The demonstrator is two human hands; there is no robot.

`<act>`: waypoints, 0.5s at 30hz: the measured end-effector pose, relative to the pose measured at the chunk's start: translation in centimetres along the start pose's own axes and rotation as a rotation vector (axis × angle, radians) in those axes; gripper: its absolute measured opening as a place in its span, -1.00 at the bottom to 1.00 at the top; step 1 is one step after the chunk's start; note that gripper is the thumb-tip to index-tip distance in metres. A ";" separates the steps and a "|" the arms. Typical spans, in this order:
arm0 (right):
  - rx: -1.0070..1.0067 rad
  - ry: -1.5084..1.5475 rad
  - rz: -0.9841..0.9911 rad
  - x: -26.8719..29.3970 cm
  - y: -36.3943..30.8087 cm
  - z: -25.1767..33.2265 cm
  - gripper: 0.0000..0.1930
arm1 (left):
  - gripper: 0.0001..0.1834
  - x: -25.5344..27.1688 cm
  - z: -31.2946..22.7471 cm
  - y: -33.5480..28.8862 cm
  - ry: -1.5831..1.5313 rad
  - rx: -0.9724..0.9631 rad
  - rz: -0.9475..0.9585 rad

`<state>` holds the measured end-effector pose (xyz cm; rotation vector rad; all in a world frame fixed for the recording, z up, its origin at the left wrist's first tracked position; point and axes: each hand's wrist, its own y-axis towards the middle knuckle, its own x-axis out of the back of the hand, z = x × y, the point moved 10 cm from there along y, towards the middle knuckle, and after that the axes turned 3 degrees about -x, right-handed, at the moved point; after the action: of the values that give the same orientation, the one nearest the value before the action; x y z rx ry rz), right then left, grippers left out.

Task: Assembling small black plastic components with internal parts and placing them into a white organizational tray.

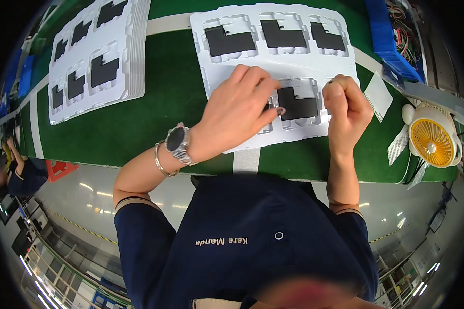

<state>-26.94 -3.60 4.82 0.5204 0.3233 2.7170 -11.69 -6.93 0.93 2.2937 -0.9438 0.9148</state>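
Note:
A white moulded tray (273, 66) lies in front of me on the green table, with flat black L-shaped pieces in its pockets. My left hand (239, 105) is over the tray's lower left pocket and mostly hides it. Its thumb and index finger are apart, close to the left edge of the lower middle black piece (299, 107). My right hand (347, 108) is closed, fingertips pinched together, above the tray's lower right corner. Whatever it may hold is hidden, as is most of the pocket below it. Three more black pieces, one of them an upper middle piece (283, 36), sit in the far row.
A stack of similar white trays (131, 56) stands at the left, black pieces in its top one. To the right are a yellow-and-white fan (432, 141), a white paper sheet (379, 97) and a blue bin (392, 46) with wires. Another person (26, 172) is far left.

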 end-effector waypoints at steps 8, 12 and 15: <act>-0.008 -0.057 -0.029 0.9 0.2 -0.4 -0.83 | -0.55 -2.3 -2.1 2.4 0.135 -0.115 -0.040; -0.027 -0.055 -0.013 0.7 0.4 -0.3 -0.84 | -0.66 -3.2 -0.8 2.3 -0.229 0.021 0.094; -0.063 -0.077 0.003 0.6 0.4 -0.5 -0.84 | -0.76 -3.2 1.2 1.7 -0.625 0.244 0.088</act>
<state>-27.72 -3.80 4.65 0.6063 0.2167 2.6919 -14.16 -7.45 -1.90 2.8402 -1.2414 0.3441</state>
